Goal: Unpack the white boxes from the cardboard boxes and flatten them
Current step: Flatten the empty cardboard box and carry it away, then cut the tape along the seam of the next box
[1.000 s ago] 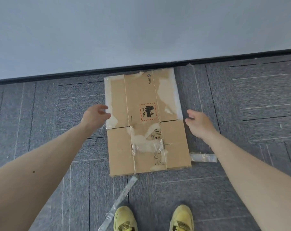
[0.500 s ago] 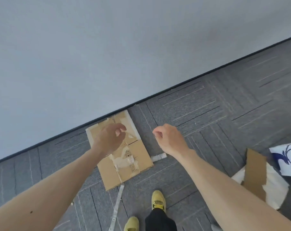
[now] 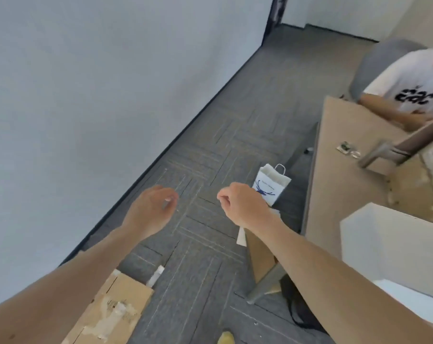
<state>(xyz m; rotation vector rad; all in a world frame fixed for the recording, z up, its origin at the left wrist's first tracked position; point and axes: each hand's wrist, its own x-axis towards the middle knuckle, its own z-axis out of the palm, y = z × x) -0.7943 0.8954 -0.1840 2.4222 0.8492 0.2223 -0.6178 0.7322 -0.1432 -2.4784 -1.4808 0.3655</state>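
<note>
Open grey carpet (image 3: 210, 150) runs between the wall (image 3: 86, 95) on the left and the table (image 3: 347, 170) edge on the right. Over it hang the left hand (image 3: 152, 209) and right hand (image 3: 242, 204), fingers loosely curled, holding nothing. The flattened cardboard box (image 3: 116, 311) lies on the carpet at lower left, cut off by the left forearm and the frame. A white box (image 3: 394, 247) sits at the right edge, also cut off. A white paper bag (image 3: 272, 184) stands by the table, partly behind the right hand; its blue print is too blurred to read
</note>
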